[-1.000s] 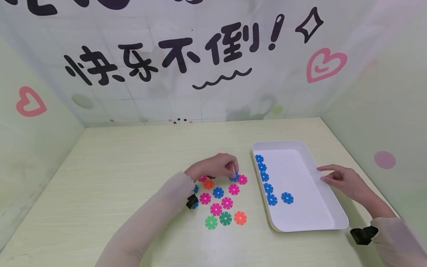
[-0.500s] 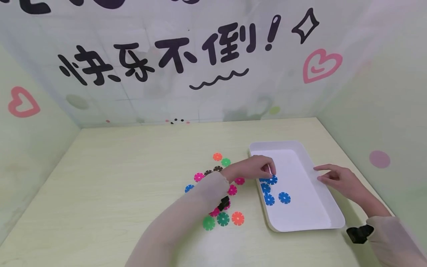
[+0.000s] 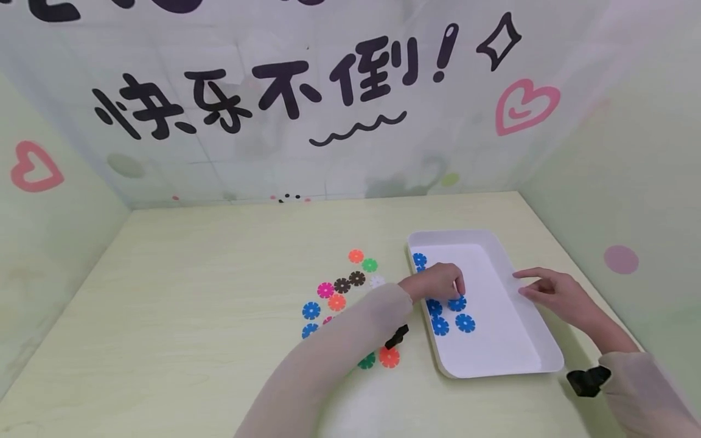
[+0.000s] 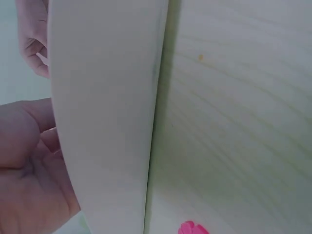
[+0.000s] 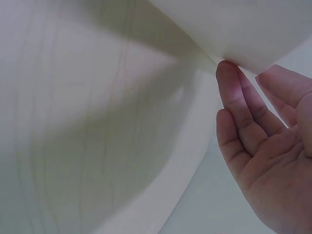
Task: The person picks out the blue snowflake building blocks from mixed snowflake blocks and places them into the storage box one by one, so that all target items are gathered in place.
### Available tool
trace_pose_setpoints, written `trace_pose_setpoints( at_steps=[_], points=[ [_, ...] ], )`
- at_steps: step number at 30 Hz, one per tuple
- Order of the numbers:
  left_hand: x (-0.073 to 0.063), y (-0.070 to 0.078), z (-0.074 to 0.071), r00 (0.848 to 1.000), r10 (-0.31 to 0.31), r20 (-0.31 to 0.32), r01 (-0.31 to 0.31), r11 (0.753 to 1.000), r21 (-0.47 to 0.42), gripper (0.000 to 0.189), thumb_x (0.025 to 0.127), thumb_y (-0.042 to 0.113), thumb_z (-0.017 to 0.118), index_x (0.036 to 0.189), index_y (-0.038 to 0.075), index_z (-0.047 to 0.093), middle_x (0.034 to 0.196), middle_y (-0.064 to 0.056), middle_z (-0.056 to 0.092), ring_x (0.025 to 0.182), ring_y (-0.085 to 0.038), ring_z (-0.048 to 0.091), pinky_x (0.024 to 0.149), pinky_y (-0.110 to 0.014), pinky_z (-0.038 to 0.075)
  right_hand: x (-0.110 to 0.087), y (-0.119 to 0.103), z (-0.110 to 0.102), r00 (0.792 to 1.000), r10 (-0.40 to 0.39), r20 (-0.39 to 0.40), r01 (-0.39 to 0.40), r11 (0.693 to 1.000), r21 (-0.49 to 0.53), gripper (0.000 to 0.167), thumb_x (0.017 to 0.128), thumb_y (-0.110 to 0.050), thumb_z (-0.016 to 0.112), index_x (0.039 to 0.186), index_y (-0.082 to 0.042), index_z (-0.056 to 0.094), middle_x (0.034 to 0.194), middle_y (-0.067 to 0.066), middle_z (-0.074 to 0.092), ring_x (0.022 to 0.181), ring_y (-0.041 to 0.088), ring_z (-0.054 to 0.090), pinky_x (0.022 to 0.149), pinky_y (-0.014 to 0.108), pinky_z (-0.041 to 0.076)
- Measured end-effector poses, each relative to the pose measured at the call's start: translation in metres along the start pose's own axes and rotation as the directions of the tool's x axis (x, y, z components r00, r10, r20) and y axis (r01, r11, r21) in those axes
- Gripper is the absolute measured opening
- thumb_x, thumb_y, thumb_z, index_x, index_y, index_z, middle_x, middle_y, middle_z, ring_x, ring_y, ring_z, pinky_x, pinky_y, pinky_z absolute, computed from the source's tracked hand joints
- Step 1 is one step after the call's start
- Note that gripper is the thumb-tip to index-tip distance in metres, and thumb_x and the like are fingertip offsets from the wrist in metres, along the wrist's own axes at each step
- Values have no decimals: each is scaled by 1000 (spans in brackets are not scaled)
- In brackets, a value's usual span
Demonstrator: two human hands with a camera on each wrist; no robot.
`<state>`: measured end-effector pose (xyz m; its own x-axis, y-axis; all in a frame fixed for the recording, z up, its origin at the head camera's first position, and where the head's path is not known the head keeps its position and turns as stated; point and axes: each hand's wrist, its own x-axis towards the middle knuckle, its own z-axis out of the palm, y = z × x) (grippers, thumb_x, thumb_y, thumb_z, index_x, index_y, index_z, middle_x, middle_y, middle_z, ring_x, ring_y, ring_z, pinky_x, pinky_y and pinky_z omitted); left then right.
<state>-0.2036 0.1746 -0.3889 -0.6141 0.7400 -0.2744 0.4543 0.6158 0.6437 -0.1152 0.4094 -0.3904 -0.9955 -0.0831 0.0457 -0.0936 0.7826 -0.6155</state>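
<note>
My left hand [image 3: 441, 280] reaches over the left rim of the white tray [image 3: 495, 340]. Its fingertips pinch a blue snowflake disc [image 3: 457, 303] low over the tray floor. Just below that lies another blue disc [image 3: 465, 323], and a column of blue discs [image 3: 440, 326] lines the left wall, partly hidden by the hand. In the left wrist view, the tray wall [image 4: 107, 117] covers the fingertips. My right hand [image 3: 566, 299] touches the tray's right rim with thumb and index finger. Its other fingers [image 5: 234, 92] extend along the tray's underside edge in the right wrist view.
Loose discs lie on the table left of the tray: blue [image 3: 311, 311], orange [image 3: 356, 256], light green [image 3: 369, 265], dark brown [image 3: 357, 278], pink [image 3: 325, 290] and white [image 3: 376, 281]. The left sleeve [image 3: 339, 353] hides several. Printed walls [image 3: 246, 164] enclose the table.
My left hand picked up a blue disc from the loose group, carried it right over the tray rim and lowered it beside the column. The right hand stays at the rim.
</note>
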Motion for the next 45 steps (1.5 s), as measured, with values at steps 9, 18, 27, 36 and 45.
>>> trace_pose_setpoints(
  at_steps=[9,18,27,36,45],
  points=[
    [6,3,3,999,-41,-17,41,998,42,9,88,6,59,85,12,65,76,7,56,70,-7,51,62,-14,40,3,4,0,1000,-17,0,17,1000,-10,33,84,-7,65,113,7,56,79,10,66,64,4,56,55,21,44],
    [9,1,4,999,-36,-3,37,995,96,9,87,7,60,83,13,63,77,6,56,69,-7,52,61,-15,41,3,4,2,1000,-15,-1,15,1000,-4,33,84,-8,65,113,6,56,79,9,66,64,5,57,55,21,44],
    [-10,-6,-15,989,102,-110,-97,994,53,5,87,12,62,92,13,63,78,7,54,69,-6,49,59,-13,40,3,3,2,1000,-10,-3,10,1000,-14,33,84,-9,65,113,6,57,80,9,66,65,4,57,55,22,44],
    [-59,-39,-39,974,170,-150,-174,985,-15,8,87,10,62,95,8,63,77,4,55,68,-7,50,59,-13,42,3,4,0,1000,-12,1,12,1000,-20,33,85,-10,65,112,7,56,79,9,66,63,4,55,54,22,42],
    [-112,-89,-58,995,45,-89,-51,997,-67,14,85,12,65,98,9,63,78,2,57,71,-12,52,63,-21,46,4,4,2,1000,9,5,-8,1000,-23,34,86,-12,64,114,5,56,79,9,65,63,5,54,54,21,41]
  ],
)
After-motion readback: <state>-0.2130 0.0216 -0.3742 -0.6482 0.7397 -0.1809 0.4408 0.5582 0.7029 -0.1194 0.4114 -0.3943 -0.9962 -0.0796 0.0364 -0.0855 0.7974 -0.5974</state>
